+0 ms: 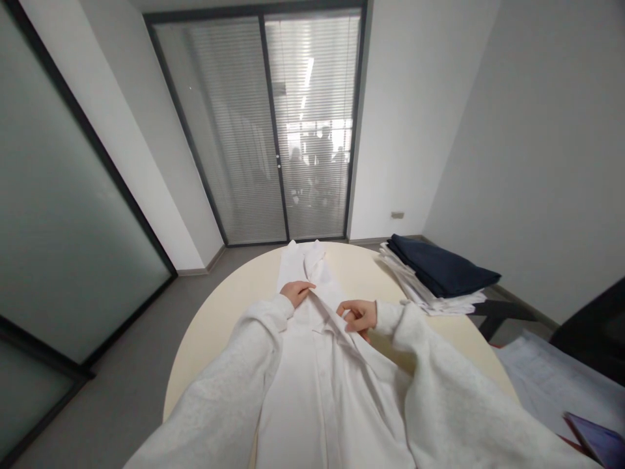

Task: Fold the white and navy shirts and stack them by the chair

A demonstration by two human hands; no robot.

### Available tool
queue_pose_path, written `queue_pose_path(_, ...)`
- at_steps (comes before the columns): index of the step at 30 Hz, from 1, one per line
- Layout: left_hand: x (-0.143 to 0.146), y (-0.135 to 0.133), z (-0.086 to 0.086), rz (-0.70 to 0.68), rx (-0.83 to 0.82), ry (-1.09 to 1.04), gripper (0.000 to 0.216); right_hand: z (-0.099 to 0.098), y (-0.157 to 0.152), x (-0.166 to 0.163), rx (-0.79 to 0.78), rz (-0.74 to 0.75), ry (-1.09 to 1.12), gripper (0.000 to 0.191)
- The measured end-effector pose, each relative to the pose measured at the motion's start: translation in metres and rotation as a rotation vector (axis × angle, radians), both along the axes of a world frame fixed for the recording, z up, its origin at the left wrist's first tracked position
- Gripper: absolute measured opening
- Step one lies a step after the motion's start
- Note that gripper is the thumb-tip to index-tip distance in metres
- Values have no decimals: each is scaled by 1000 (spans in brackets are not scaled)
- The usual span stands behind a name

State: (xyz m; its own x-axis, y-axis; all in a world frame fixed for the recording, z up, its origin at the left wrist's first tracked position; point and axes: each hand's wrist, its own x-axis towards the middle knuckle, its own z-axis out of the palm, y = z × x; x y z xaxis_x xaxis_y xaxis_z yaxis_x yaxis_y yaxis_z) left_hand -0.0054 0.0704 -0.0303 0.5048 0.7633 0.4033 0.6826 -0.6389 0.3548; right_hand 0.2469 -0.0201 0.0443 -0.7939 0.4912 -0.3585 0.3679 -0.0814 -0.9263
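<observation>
A white shirt [300, 365] lies lengthwise over the round table, its button strip running toward me. One long edge of the cloth is lifted and slants from the middle of the table down to the right. At the upper end of that edge, my left hand [295, 293] is closed, with the cloth between thumb and fingers. Farther down the same edge, my right hand [360, 315] is closed on the shirt with curled fingers; some fingertips are hidden by the fabric.
The cream round table [215, 326] carries a stack of folded white clothes [415, 290] with dark navy folded cloth [439, 264] on top, at the right. Beyond it are a black chair [596, 332], white sheets [561, 371] and a phone-like device [596, 438]. Glass doors [254, 130] stand behind.
</observation>
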Motion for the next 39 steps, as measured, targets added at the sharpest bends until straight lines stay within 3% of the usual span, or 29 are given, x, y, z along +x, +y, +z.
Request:
queue_pose_path(5, -1, 3, 0, -1, -10, -44, 29, -1, -18, -11, -48, 124, -45, 73)
queue_pose_path(12, -1, 2, 2, 96, -140, -180, 29, 9, -27, -21, -382, 538, 86, 109)
queue_pose_path(15, -1, 2, 1, 172, -267, -315, 31, 0, -34, -39, -384, 555, 238, 108)
queue_pose_path(18, 0, 3, 0, 180, -309, -353, 33, -12, -37, -47, -336, 543, 246, 90)
queue_pose_path(20, 0, 4, 0, 136, -245, -303, 36, -16, -33, -45, -236, 449, 213, 77)
queue_pose_path(21, 0, 4, 0, 103, -191, -268, 37, -17, -29, -43, -112, 344, 202, 70)
queue_pose_path(25, -1, 6, 1, -28, -34, -203, 35, -21, -6, -35, 738, -154, 176, 40)
queue_pose_path(27, -2, 7, 0, -73, -17, -226, 33, -28, 2, -34, 1024, -169, 172, 34)
queue_pose_path(29, -3, 9, -1, -103, -6, -250, 32, -38, 5, -34, 1110, -42, 116, 34)
queue_pose_path(32, -4, 10, -2, -93, 37, -227, 29, -52, 0, -34, 1109, 110, -74, 42)
queue_pose_path(36, -2, 8, 2, -47, 99, -101, 25, -58, -13, -36, 1117, 141, -285, 55)
queue_pose_path(39, 0, 2, 6, -9, 128, -73, 27, -49, -15, -36, 1111, 127, -297, 55)
